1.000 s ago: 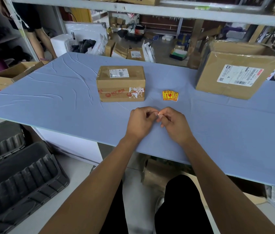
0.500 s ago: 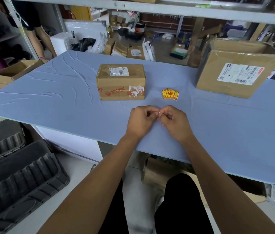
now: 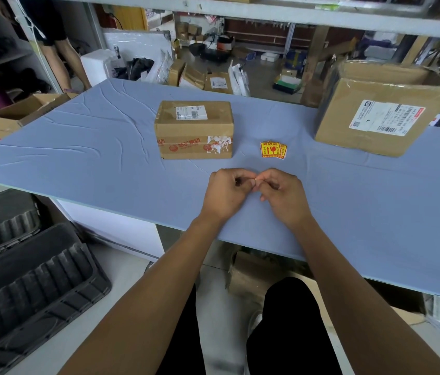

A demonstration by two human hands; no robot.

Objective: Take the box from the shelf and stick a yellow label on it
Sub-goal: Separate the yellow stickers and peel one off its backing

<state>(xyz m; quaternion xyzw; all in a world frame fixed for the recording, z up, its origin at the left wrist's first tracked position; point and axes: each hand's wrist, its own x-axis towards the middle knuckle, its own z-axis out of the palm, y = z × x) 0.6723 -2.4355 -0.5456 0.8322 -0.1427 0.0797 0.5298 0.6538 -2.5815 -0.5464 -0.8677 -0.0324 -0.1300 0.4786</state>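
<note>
A small brown cardboard box (image 3: 194,129) with a white shipping label and red printed tape stands on the blue table (image 3: 105,158). To its right lies a small stack of yellow labels (image 3: 272,150) with red print. In front of the box, my left hand (image 3: 227,192) and my right hand (image 3: 283,194) are held together above the table, fingertips pinched on a small label (image 3: 254,182) between them. Only a thin sliver of that label shows; the fingers hide the remainder.
A larger cardboard box (image 3: 381,109) with a white shipping label stands at the table's right rear. A shelf beam (image 3: 213,9) runs overhead. Black plastic trays (image 3: 24,280) lie on the floor at left. A person (image 3: 59,50) stands at far left behind the table.
Both hands stay pinched together in about the same spot; the fingers shift slightly on the small label. The box and label stack have not moved.
</note>
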